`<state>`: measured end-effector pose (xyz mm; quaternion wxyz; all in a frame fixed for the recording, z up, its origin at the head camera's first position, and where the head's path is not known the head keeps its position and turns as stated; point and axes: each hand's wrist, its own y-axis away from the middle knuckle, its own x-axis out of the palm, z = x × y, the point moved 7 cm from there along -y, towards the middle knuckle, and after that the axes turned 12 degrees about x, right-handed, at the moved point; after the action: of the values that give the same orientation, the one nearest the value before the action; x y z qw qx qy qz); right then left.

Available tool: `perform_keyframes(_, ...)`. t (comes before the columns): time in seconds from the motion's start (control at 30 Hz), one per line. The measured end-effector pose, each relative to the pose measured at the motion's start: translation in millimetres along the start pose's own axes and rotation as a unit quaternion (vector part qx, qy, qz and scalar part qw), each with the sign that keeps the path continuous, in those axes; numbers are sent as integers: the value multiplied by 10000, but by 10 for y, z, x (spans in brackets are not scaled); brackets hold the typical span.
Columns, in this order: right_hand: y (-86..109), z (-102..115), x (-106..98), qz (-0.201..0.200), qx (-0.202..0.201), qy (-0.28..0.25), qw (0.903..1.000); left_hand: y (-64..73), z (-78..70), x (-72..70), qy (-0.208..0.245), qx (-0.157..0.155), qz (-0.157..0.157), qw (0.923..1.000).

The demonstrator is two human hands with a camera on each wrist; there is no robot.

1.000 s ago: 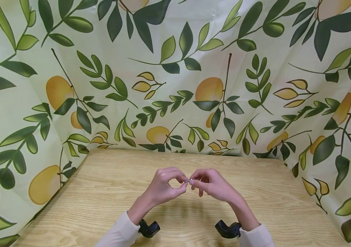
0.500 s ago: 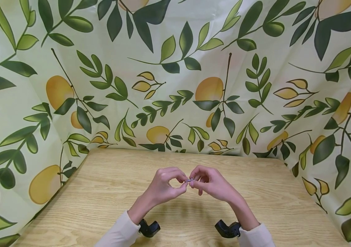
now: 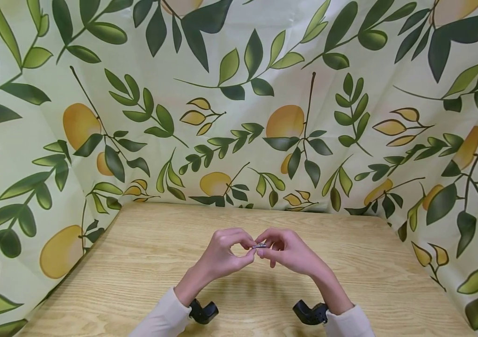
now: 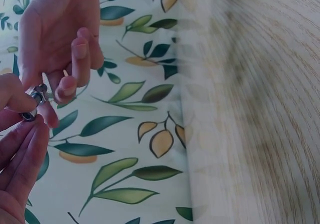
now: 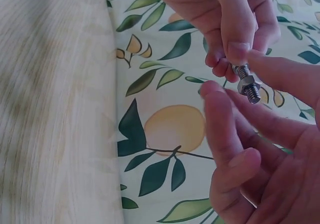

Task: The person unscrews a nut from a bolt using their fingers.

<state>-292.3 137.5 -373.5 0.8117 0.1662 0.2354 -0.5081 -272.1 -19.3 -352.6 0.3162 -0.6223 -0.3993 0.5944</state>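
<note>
A small silver bolt [image 5: 254, 96] is held up over the table, pinched at one end between thumb and forefinger of my left hand [image 3: 227, 252]. Partway along its thread sits a hex nut [image 5: 248, 84], the threaded tip poking out beyond it. My right hand [image 3: 291, 252] is at that free end, forefinger and thumb spread to either side of the nut. A gap shows between the right thumb and the nut in the right wrist view. In the left wrist view the bolt [image 4: 37, 98] is partly hidden by fingers, with the right hand's other fingers loosely bent.
Beneath both hands is a light wood-grain table [image 3: 159, 243]. A cloth [image 3: 239, 117] printed with leaves and orange fruit surrounds its back and sides. Black wrist mounts [image 3: 203, 312] sit at both cuffs.
The right thumb and forefinger have parted, so more of the bolt and nut shows between them than a second ago. My left hand has stayed in place with its pinch on the bolt.
</note>
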Motion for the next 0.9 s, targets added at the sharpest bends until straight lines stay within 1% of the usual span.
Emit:
perform_keyframes(0.13,5,1,0,44,0,46,10000,-4,-2,-3,-49,20,-22,10000)
perform_keyframes(0.3,10,16,-3,45,-60,-94,9999,-1,-3,-1,-22,-10,-9,10000)
perform_keyframes(0.53,14,10,-14,2,54,76,10000,-6,-7,-10,-91,9,-33,10000)
perform_keyframes(0.7,9,3,-20,-39,23,-22,10000,-6,-3,-8,-65,-3,-16,10000)
perform_keyframes(0.9,6,-9,-14,8,81,114,9999,-6,-6,-6,-87,3,-26,10000)
